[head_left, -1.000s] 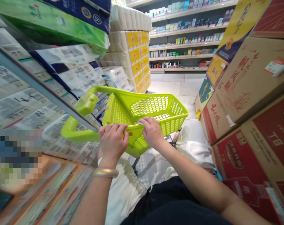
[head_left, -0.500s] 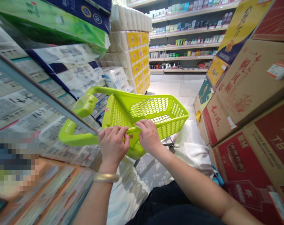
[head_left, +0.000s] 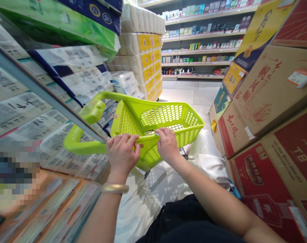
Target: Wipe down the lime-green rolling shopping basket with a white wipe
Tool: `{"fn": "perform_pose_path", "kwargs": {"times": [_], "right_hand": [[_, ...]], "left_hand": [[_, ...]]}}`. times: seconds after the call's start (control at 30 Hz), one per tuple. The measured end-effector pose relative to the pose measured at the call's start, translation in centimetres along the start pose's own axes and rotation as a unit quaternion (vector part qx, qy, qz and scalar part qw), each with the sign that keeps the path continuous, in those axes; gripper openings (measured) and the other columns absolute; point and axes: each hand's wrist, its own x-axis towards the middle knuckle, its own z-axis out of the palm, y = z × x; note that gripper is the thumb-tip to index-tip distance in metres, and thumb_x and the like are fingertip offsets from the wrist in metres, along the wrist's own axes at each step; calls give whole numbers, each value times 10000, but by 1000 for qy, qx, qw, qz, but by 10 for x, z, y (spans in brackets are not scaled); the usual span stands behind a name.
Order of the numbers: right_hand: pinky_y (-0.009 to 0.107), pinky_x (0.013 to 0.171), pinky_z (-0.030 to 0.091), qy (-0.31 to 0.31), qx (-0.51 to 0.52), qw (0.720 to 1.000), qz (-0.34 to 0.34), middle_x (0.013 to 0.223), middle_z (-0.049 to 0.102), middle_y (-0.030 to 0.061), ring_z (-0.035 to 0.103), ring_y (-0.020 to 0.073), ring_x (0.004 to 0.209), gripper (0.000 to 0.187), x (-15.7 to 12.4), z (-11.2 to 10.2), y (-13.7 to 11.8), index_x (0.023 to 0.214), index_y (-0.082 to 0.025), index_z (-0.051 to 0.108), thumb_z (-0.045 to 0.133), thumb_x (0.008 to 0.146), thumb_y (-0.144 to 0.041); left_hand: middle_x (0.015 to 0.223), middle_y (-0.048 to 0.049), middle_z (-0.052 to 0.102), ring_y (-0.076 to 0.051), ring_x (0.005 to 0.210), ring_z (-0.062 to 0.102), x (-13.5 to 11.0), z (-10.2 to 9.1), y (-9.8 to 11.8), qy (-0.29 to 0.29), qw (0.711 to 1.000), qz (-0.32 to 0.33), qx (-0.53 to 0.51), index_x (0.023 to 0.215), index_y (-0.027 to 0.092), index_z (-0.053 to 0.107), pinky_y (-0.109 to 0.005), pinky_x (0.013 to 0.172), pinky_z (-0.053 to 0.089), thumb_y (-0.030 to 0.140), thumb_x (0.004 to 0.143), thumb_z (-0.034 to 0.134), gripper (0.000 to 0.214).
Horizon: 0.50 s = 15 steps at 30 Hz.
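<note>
A lime-green plastic shopping basket [head_left: 163, 116] with a perforated body and a long looped handle [head_left: 80, 145] hangs in front of me, tilted. My left hand [head_left: 122, 157] grips the basket's near rim, and a gold bangle [head_left: 114, 188] sits on that wrist. To its right, my right hand [head_left: 167, 145] curls its fingers over the same rim. Nothing shows inside the basket. The lower part of the basket is partly hidden behind my hands.
Stacked packs of toilet paper [head_left: 77, 67] and a metal shelf edge [head_left: 42, 89] fill the left. Cardboard liquor cartons [head_left: 259, 101] stand on the right. Shelves of bottled products [head_left: 199, 44] line the back, beyond a tiled floor [head_left: 178, 96]. A white bag [head_left: 209, 162] is below right.
My right hand has shifted a little to the right along the basket's rim. My left hand and the basket have stayed almost in place.
</note>
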Motion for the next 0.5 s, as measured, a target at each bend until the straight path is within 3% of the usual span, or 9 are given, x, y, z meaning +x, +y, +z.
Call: {"fn": "perform_pose_path", "kwargs": {"times": [0.13, 0.23, 0.37, 0.5], "right_hand": [[407, 1128, 336, -23, 7, 999, -34, 1178, 625, 114, 520, 250, 1131, 466, 0, 4, -12, 1203, -176, 650, 478, 787, -54], [424, 1134, 317, -15, -14, 1000, -19, 1172, 627, 110, 520, 250, 1128, 460, -1, -4, 10, 1180, -184, 660, 466, 788, -42], [430, 1042, 383, 33, -55, 997, 44, 1141, 627, 115, 519, 268, 1095, 437, -4, -17, 48, 1132, -180, 674, 480, 764, -46], [421, 1017, 404, 59, -53, 995, 66, 1097, 625, 118, 528, 268, 1062, 425, -3, -14, 47, 1098, -176, 681, 479, 750, -40]], "left_hand": [[880, -42, 701, -268, 940, 592, 2, 0, -2, -5, 1000, 7, 4, 995, 252, 695, -439, 893, 338, 212, 886, 508, 221], [887, -43, 703, -272, 952, 592, 2, 1, -4, -1, 1000, 11, 2, 985, 248, 699, -438, 901, 338, 216, 887, 515, 210], [880, -41, 701, -271, 947, 594, 2, 4, -5, 13, 1000, 15, -3, 977, 247, 696, -437, 903, 337, 206, 871, 544, 190], [873, -35, 697, -266, 934, 596, 2, 5, -4, 21, 1000, 18, -2, 970, 248, 691, -433, 897, 336, 203, 864, 557, 177]]}}
